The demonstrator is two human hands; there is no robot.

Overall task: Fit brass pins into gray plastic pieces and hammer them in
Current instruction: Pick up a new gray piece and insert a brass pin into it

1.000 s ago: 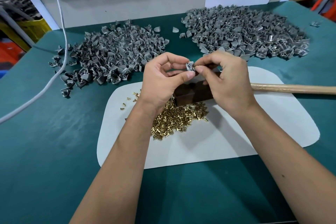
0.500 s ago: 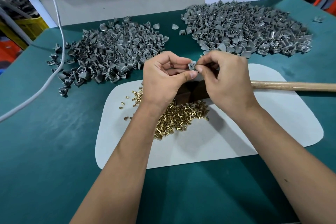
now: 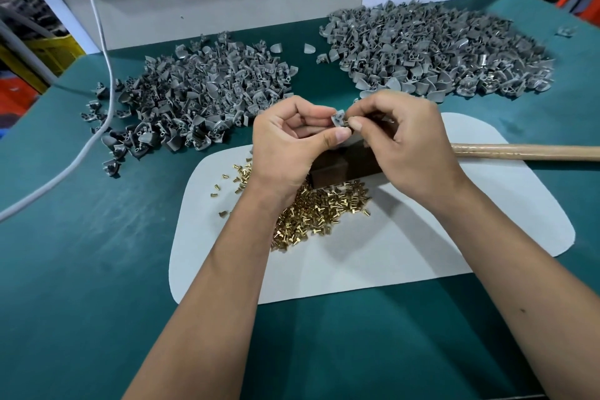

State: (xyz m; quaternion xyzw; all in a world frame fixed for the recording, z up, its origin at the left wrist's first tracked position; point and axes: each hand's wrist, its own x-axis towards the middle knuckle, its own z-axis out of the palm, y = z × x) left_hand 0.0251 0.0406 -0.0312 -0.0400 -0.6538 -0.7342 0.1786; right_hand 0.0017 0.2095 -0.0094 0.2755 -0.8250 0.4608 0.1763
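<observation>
Pin-fitting step, by the look of it, hammering not yet begun. Left hand (image 3: 289, 146) raised over the far edge of the white mat (image 3: 454, 269), thumb and curled fingers pinching one gray plastic piece (image 3: 338, 117) held up in the air. Right hand (image 3: 406, 143) close against it, thumb and forefinger pinched together right at the piece's near-right edge, presumably on a brass pin being pressed into a hole; pin itself too small and too hidden to make out, so cannot tell for certain.

Below the hands, on the mat: a loose heap of brass pins (image 3: 318, 214), with a few strays scattered to the left. Just beyond the heap, partly hidden under both hands, a dark block (image 3: 337, 172), probably the hammer's head or an anvil; cannot tell which. Wooden handle (image 3: 526, 152) lying out to the right, touching the mat's far-right edge, untouched by either hand.

Farther off on the green table (image 3: 97, 253): a pile of gray pieces at far left (image 3: 194, 97), another at far right (image 3: 438, 55). White cable (image 3: 107, 75) draped down the left side.

Next move, as a judgement: seat the pin straight in its hole, set the piece down on a firm surface, free the right hand and reach right for the handle. Care needed to keep the pin upright, since a tilted one may bend or skid under the blow.
</observation>
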